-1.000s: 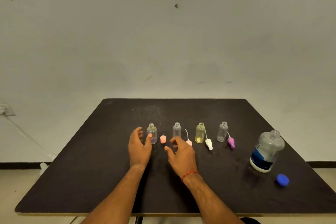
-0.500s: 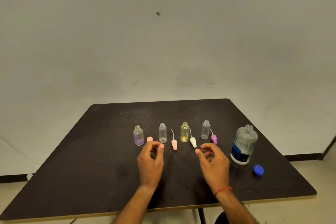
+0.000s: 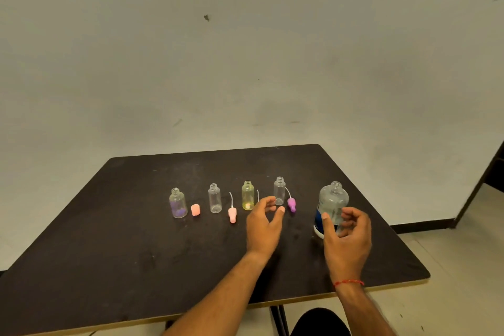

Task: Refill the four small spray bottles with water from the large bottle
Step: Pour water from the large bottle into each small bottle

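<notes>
A dark table [image 3: 114, 254] with a pale edge fills the lower half of the frame. It stands against a scuffed, off-white wall [image 3: 245, 63], with light floor tiles [image 3: 463, 240] and a dark baseboard at the lower right.

Both forearms reach in from the bottom edge. The left hand [image 3: 263, 224] hovers over the table at the frame's centre, fingers loosely curved and spread apart, holding nothing. It sits in front of the two right-hand small bottles. To its right, the right hand [image 3: 346, 237], a red thread [image 3: 349, 282] on its wrist, is cupped open at the large bottle [image 3: 333, 200], thumb on one side, fingers on the other. Whether it touches the bottle cannot be told.

Four small bottles stand upright and uncapped in a row across the middle of the table. From the left come a clear bottle with purple at the bottom [image 3: 178, 203], with a pink cap [image 3: 195, 210] just beside it, then a clear bottle [image 3: 215, 198], a pink spray head [image 3: 232, 214] with its tube, a yellow-tinted bottle [image 3: 247, 195], another clear bottle [image 3: 279, 190] and a purple spray head [image 3: 291, 204]. The large bottle stands upright at the right end, neck open, a blue label low on its side. Its water level cannot be made out.
</notes>
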